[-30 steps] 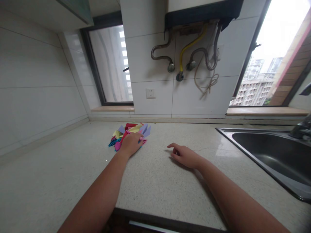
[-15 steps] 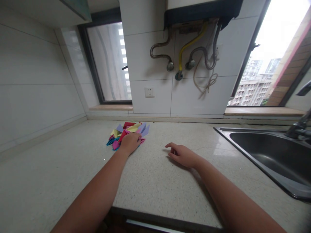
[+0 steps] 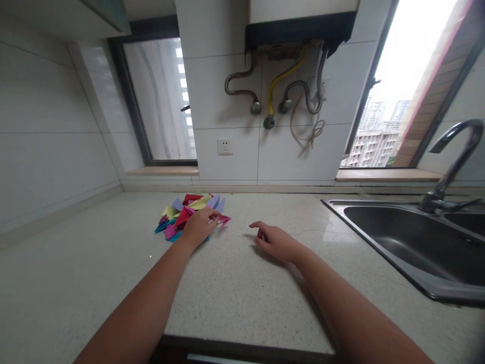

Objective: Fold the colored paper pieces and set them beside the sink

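Note:
A heap of folded coloured paper point(image 3: 183, 217) in red, yellow, blue, purple and pink lies on the pale speckled countertop point(image 3: 242, 293), left of centre. Over its right edge, my left hand point(image 3: 199, 226) pinches a pink folded paper point(image 3: 225, 220), whose pointed end sticks out to the right of the fingers. The rest of that piece is hidden by the hand. My right hand point(image 3: 276, 241) is apart from the heap, low over the counter to its right. Its index finger points left, the other fingers are loosely bent, and nothing is in it.
At the right is a steel sink point(image 3: 329, 203) with a curved faucet point(image 3: 450, 164). A tiled wall backs the counter, with a socket point(image 3: 225, 147), and hoses point(image 3: 278, 86) hang beneath a water heater point(image 3: 303, 30). The counter's front edge point(image 3: 242, 344) is near me.
My left hand has drawn the pink folded paper a little to the right, out from the heap's edge. My right hand keeps its shape. The view has turned slightly right, showing more faucet.

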Demonstrator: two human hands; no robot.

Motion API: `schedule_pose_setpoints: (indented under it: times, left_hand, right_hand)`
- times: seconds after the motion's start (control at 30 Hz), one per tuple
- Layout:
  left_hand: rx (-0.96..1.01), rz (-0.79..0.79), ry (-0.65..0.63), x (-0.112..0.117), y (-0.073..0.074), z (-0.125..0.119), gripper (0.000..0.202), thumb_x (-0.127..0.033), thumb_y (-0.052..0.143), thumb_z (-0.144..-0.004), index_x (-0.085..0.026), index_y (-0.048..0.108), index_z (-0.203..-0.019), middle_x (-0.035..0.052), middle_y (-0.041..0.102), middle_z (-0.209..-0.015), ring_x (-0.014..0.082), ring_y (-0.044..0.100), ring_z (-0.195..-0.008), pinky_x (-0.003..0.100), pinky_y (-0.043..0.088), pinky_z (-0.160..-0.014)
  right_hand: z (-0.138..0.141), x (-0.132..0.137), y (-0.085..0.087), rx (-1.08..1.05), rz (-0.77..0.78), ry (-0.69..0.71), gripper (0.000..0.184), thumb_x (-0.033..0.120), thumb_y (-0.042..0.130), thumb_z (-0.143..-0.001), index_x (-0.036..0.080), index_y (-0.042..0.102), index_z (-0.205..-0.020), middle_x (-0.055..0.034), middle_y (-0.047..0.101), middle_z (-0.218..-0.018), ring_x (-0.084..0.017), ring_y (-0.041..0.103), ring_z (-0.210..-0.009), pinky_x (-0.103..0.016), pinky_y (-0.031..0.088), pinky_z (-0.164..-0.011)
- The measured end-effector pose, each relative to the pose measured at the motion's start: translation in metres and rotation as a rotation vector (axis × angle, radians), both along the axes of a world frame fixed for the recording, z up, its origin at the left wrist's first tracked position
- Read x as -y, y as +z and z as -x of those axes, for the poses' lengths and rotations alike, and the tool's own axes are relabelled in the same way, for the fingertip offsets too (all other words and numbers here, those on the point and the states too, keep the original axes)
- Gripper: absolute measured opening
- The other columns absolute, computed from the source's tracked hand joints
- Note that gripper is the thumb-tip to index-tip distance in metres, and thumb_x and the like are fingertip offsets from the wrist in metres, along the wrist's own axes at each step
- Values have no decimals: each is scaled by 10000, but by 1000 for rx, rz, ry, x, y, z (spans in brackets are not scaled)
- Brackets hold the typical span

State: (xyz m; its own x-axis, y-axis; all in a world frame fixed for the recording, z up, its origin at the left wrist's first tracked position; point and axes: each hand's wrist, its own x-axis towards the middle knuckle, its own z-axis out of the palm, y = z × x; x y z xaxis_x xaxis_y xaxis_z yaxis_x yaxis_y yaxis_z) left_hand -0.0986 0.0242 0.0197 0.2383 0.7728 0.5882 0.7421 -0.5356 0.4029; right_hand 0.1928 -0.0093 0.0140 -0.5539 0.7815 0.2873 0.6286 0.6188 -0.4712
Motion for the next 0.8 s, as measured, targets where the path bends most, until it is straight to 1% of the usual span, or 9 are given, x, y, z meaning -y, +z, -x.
schedule_pose_setpoints:
  times: [0.1, 0.2, 0.33, 0.43, 0.6, 0.7, 0.8]
  left_hand:
    - [114, 62, -98, 7, 4, -13, 205, -294, 556, -868, -211, 710, -975, 56, 716, -955, 196, 636, -846, 330, 479, -778]
    - [203, 167, -181, 13, 6, -29, 222, -323, 576, -857, -199, 712, -981, 67, 720, -945, 195, 637, -827, 316, 475, -730]
    - [292, 297, -288, 20, 4, -49, 238, -338, 594, -842, -180, 713, -974, 74, 721, -912, 196, 637, -824, 299, 464, -713]
    - [315, 342, -354, 26, 4, -59, 240, -337, 594, -839, -174, 716, -968, 69, 715, -884, 187, 626, -794, 284, 451, -691]
    - [340, 386, -396, 31, 6, -64, 227, -328, 594, -834, -176, 717, -951, 56, 703, -849, 170, 608, -752, 269, 441, -671]
    - [371, 409, -410, 28, 5, -63, 259, -352, 592, -841, -175, 710, -989, 51, 687, -837, 152, 589, -719, 260, 438, -652]
    - [477, 464, -431, 24, 3, -62, 327, -410, 573, -853, -164, 691, -1033, 57, 667, -850, 144, 574, -704, 251, 447, -618]
  right_hand:
    - [1, 0, 1, -42, -16, -15, 407, 243, 530, -889, 225, 491, -1293, -46, 672, -894, -155, 584, -745, -287, 404, -696]
    - [3, 1, 3, -100, -39, -18, 401, 257, 545, -885, 219, 492, -1281, -46, 659, -913, -153, 582, -762, -295, 426, -717]
    - [7, 4, 5, -190, -65, -33, 401, 345, 587, -876, 213, 515, -1248, -76, 641, -1019, -155, 571, -780, -296, 444, -704]
    - [9, 7, 7, -209, -49, -18, 384, 408, 577, -887, 204, 540, -1210, -73, 649, -990, -152, 565, -756, -286, 437, -678]
    - [11, 10, 9, -187, 11, 41, 235, 354, 550, -906, 188, 620, -1056, -40, 662, -871, -136, 548, -710, -255, 393, -633]
    - [12, 10, 9, -185, 16, 47, 223, 356, 536, -911, 179, 648, -989, -29, 650, -824, -128, 528, -690, -244, 369, -615]
    - [13, 10, 9, -218, 19, 46, 251, 387, 520, -920, 175, 653, -930, -20, 635, -789, -123, 511, -674, -242, 363, -611]
